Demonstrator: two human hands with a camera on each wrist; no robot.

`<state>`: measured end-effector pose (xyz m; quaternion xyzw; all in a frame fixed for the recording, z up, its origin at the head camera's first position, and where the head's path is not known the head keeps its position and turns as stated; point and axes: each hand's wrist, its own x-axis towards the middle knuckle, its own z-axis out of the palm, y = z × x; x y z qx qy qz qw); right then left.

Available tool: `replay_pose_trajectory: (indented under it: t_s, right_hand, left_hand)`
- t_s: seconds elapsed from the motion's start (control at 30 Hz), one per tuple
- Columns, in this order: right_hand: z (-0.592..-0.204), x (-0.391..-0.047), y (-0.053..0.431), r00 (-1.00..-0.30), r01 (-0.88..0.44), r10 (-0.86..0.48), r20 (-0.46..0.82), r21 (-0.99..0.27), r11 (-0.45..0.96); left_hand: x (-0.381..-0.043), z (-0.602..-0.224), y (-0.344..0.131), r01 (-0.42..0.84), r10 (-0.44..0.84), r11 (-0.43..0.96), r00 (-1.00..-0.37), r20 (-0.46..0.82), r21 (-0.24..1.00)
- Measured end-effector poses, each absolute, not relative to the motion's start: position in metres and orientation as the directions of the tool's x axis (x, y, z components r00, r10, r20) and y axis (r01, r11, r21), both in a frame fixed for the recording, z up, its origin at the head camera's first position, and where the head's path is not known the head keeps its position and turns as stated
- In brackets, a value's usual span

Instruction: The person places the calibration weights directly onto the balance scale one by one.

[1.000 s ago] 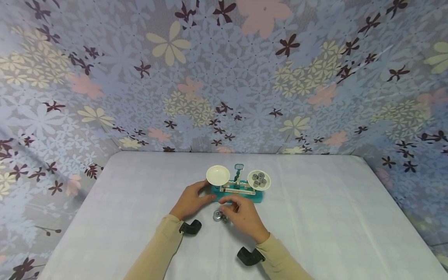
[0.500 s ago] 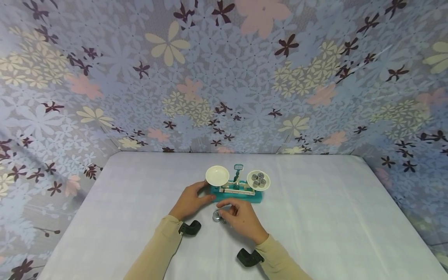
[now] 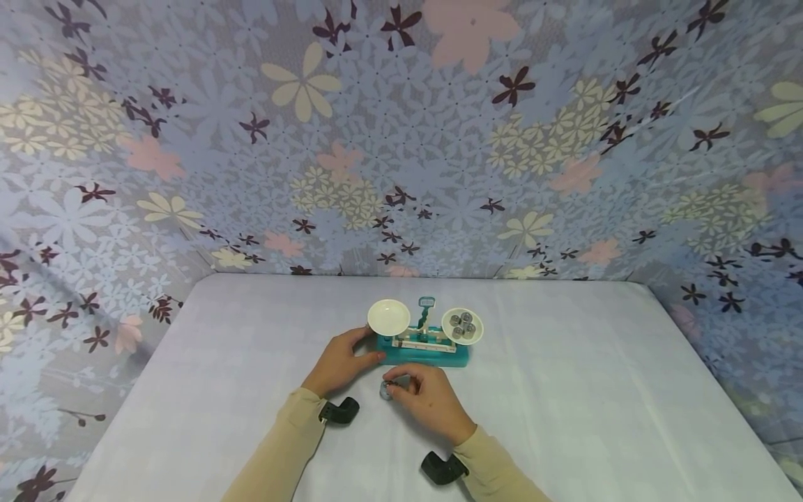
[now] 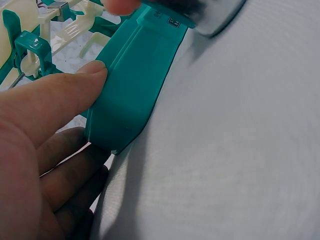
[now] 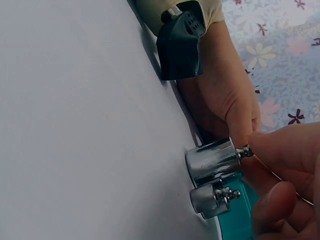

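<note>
A teal balance scale (image 3: 423, 356) stands on the table with two cream pans. My left hand (image 3: 339, 362) grips its left end, thumb (image 4: 92, 75) on the base's edge and fingers behind. In front of the base a large metal weight (image 5: 212, 161) stands upright, with smaller weights (image 5: 212, 198) beside it. My right hand (image 3: 431, 399) is over them, its fingers bent and thumb apart from the index finger. In the right wrist view one fingertip (image 5: 257, 140) meets the large weight's knob; no pinch on it shows.
The left pan (image 3: 389, 317) holds nothing visible, while the right pan (image 3: 475, 336) bears several small metal weights (image 3: 463, 325). A white cloth covers the table (image 3: 564, 390). Flowered fabric (image 3: 401, 139) rises behind it. Black wrist cameras (image 3: 341, 411) hang below both wrists.
My right hand has moved slightly down and left, over the loose weights, so that less of them shows. The left hand has kept its hold on the scale.
</note>
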<state>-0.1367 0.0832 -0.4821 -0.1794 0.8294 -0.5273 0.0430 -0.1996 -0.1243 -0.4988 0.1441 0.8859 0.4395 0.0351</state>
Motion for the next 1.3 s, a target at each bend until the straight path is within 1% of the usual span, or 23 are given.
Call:
replay_pose_trajectory:
  t_s: [0.73,1.3]
  right_hand:
    - [-0.4835,-0.1349,0.0810,-0.925,-0.314,-0.335,0.179,-0.856,0.410]
    - [-0.4841,-0.1332,0.0803,-0.935,-0.308,-0.310,0.173,-0.830,0.465]
  left_hand:
    - [-0.1974,-0.4964,-0.1228,0.213,0.274,0.561,-0.960,0.064,0.800]
    - [-0.1973,-0.4963,-0.1228,0.219,0.279,0.558,-0.958,0.068,0.800]
